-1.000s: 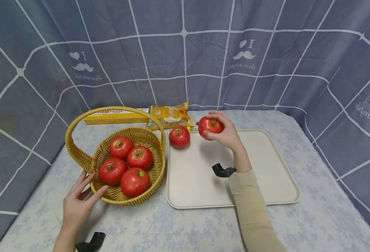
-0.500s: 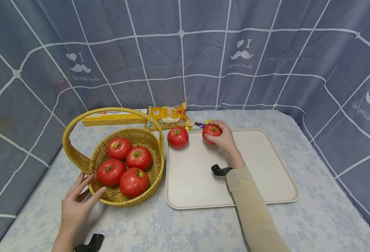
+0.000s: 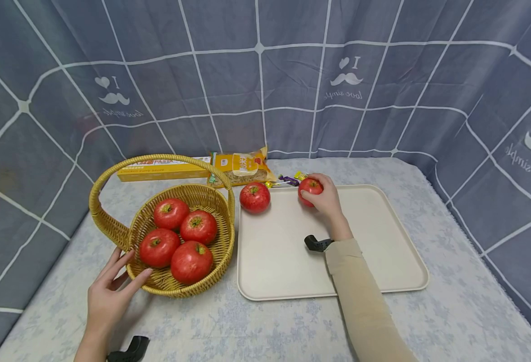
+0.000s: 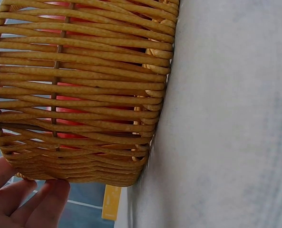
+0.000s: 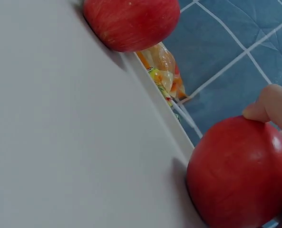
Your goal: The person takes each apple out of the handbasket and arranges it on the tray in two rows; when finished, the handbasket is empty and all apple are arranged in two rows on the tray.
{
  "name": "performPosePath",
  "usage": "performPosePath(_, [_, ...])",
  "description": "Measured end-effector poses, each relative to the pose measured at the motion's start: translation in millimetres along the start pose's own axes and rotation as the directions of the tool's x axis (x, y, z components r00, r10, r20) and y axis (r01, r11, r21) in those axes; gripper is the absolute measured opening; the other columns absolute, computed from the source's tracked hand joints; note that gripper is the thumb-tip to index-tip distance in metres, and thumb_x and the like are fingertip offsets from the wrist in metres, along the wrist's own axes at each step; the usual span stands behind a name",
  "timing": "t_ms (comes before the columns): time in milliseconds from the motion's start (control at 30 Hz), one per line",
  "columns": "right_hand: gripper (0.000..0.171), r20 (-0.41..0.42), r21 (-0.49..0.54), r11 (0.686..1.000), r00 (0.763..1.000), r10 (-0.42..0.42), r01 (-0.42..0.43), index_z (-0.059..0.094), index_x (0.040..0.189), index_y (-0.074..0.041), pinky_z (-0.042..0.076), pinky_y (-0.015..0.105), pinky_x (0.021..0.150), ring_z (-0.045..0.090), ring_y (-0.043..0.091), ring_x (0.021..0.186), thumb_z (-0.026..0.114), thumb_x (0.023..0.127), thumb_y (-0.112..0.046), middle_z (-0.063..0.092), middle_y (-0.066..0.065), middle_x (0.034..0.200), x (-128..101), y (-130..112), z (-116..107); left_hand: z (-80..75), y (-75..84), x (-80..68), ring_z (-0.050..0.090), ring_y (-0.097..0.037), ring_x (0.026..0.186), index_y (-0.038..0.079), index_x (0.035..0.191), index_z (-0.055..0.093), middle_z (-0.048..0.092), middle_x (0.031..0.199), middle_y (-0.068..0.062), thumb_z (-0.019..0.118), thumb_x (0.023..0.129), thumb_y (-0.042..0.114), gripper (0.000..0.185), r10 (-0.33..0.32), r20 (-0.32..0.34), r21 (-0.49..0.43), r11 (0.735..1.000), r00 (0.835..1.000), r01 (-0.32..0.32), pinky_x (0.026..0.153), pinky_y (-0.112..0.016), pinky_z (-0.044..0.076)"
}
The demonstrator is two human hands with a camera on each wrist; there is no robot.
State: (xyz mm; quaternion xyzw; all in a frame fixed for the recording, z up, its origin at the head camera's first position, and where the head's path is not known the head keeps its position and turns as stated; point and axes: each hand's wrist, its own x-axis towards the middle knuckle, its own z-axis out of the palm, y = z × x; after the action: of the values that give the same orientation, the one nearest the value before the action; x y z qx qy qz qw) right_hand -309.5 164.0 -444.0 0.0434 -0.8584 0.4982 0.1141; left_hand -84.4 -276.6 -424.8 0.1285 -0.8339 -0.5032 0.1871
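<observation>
My right hand (image 3: 328, 199) grips a red apple (image 3: 309, 191) near the back edge of the cream tray (image 3: 283, 261). In the right wrist view that apple (image 5: 240, 173) looks set down on the tray, with a finger over its top. To its left, another red apple (image 3: 255, 197) sits at the tray's back left corner. My left hand (image 3: 111, 291) touches the near left rim of a woven basket (image 3: 227, 251) with fairly straight, spread fingers. Several red apples (image 3: 192, 262) lie in the basket. In the left wrist view, fingertips (image 4: 60, 187) meet the basket's side.
Behind the basket lies a yellow pasta box (image 3: 163, 170). Next to it is a yellow food packet (image 3: 243, 168). Small wrapped candies (image 3: 289, 180) lie just behind the tray. The basket's tall handle (image 3: 100, 201) arches over it. A grid-patterned curtain (image 3: 229, 80) stands behind the table.
My right hand has lowered the apple onto the tray and shifted it slightly right, uncovering the candies behind. My left hand stays at the basket.
</observation>
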Motion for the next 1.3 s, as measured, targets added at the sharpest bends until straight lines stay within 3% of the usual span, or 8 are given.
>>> performPosePath(200, [0.057, -0.065, -0.123, 0.988, 0.993, -0.102, 0.093, 0.052, 0.131, -0.008, 0.040, 0.050, 0.098, 0.038, 0.034, 0.123, 0.073, 0.079, -0.020, 0.044, 0.014, 0.135, -6.0, -17.2, -8.9, 0.8, -0.5, -0.8, 0.034, -0.006, 0.132, 0.004, 0.130, 0.057, 0.034, 0.149, -0.005, 0.077, 0.078, 0.007, 0.056, 0.015, -0.001, 0.006, 1.000, 1.000, -0.015, 0.078, -0.001, 0.040])
performPosePath(367, [0.052, -0.184, -0.096, 0.967, 0.951, -0.249, 0.235, 0.052, 0.129, -0.006, 0.031, 0.049, 0.103, 0.036, 0.031, 0.125, 0.071, 0.082, -0.019, 0.047, 0.013, 0.133, -18.1, -61.9, -18.7, 0.4, -1.2, -1.7, 0.036, -0.007, 0.132, 0.003, 0.130, 0.057, 0.035, 0.148, -0.006, 0.077, 0.078, 0.006, 0.056, 0.016, -0.005, 0.000, 1.000, 1.000, -0.016, 0.077, -0.001, 0.041])
performPosePath(500, [0.049, -0.171, 0.076, 0.931, 0.925, -0.340, 0.356, 0.052, 0.129, -0.003, 0.034, 0.047, 0.103, 0.039, 0.026, 0.124, 0.070, 0.084, -0.011, 0.048, 0.013, 0.131, -35.2, -105.6, -19.1, 0.6, -1.6, -0.9, 0.036, -0.006, 0.131, 0.004, 0.129, 0.057, 0.035, 0.148, -0.006, 0.077, 0.077, 0.006, 0.056, 0.012, -0.010, 0.005, 1.000, 1.000, -0.012, 0.077, -0.001, 0.041])
performPosePath(600, [0.054, -0.114, 0.238, 0.872, 0.904, -0.412, 0.427, 0.047, 0.132, 0.000, 0.039, 0.047, 0.101, 0.041, 0.026, 0.124, 0.070, 0.084, -0.005, 0.046, 0.015, 0.132, -49.7, -131.0, -9.9, 1.1, -1.7, 0.1, 0.036, -0.005, 0.131, 0.005, 0.130, 0.057, 0.035, 0.148, -0.005, 0.077, 0.077, 0.006, 0.056, 0.008, -0.011, 0.007, 1.000, 1.000, -0.008, 0.077, -0.001, 0.040])
performPosePath(833, [0.060, 0.079, 0.451, 0.779, 0.851, -0.520, 0.435, 0.040, 0.135, -0.003, 0.045, 0.040, 0.096, 0.048, 0.029, 0.119, 0.069, 0.083, 0.001, 0.047, 0.013, 0.132, -82.4, -161.7, 27.6, 2.4, -1.7, 0.9, 0.034, -0.006, 0.132, 0.003, 0.130, 0.056, 0.034, 0.148, -0.005, 0.077, 0.078, 0.005, 0.056, -0.005, -0.019, -0.002, 1.000, 1.000, 0.005, 0.076, 0.000, 0.040])
performPosePath(933, [0.053, 0.158, 0.557, 0.723, 0.802, -0.576, 0.409, 0.043, 0.130, 0.001, 0.048, 0.041, 0.092, 0.053, 0.035, 0.111, 0.066, 0.083, 0.006, 0.052, 0.018, 0.124, -93.5, -166.3, 46.8, 2.6, -2.3, 1.2, 0.033, -0.006, 0.133, 0.003, 0.130, 0.056, 0.034, 0.148, -0.006, 0.076, 0.078, 0.005, 0.056, -0.001, -0.020, -0.002, 1.000, 1.000, 0.001, 0.076, 0.000, 0.040])
performPosePath(1067, [0.041, 0.275, 0.607, 0.684, 0.701, -0.658, 0.404, 0.051, 0.121, 0.004, 0.049, 0.038, 0.091, 0.057, 0.031, 0.106, 0.066, 0.083, 0.006, 0.056, 0.020, 0.116, -104.7, -165.3, 73.4, 3.3, -3.5, 1.4, 0.033, -0.007, 0.133, 0.002, 0.130, 0.056, 0.034, 0.148, -0.007, 0.076, 0.078, 0.005, 0.056, 0.003, -0.019, -0.006, 1.000, 1.000, -0.003, 0.077, -0.001, 0.040])
performPosePath(1300, [0.049, 0.599, 0.400, 0.806, 0.540, -0.591, 0.437, 0.051, 0.129, -0.006, 0.040, 0.025, 0.099, 0.044, 0.010, 0.119, 0.070, 0.085, -0.018, 0.048, 0.003, 0.130, -112.5, -161.8, 110.0, 3.4, -2.6, 0.9, 0.032, -0.007, 0.134, 0.002, 0.130, 0.056, 0.033, 0.149, -0.006, 0.076, 0.078, 0.005, 0.056, -0.005, -0.023, -0.005, 1.000, 1.000, 0.005, 0.077, 0.000, 0.040])
